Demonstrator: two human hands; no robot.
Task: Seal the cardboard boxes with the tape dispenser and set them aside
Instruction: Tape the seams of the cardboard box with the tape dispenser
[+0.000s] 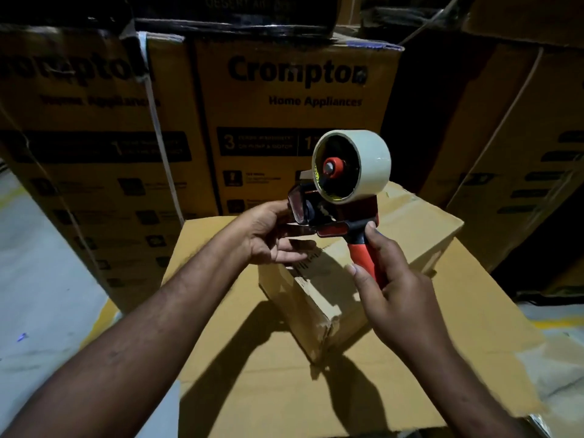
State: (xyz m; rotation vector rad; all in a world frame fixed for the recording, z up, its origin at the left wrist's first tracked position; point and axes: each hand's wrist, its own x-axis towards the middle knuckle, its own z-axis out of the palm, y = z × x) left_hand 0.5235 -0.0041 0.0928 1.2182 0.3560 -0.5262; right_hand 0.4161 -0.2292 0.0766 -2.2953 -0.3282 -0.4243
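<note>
Tape dispenser (343, 197): right grip (392, 279) closed round its red handle. Left grip (271, 235) at the nose, pinch uncertain. Advice: free tape end, anchor on small cardboard box (319, 298) seam.

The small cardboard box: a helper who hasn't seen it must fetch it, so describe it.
A wall of printed Crompton cartons stands behind a wide plain carton. On that carton, set askew beneath the tape dispenser, sits the small cardboard box. Unlike its neighbours, it is much smaller and bears no brand print.
</note>
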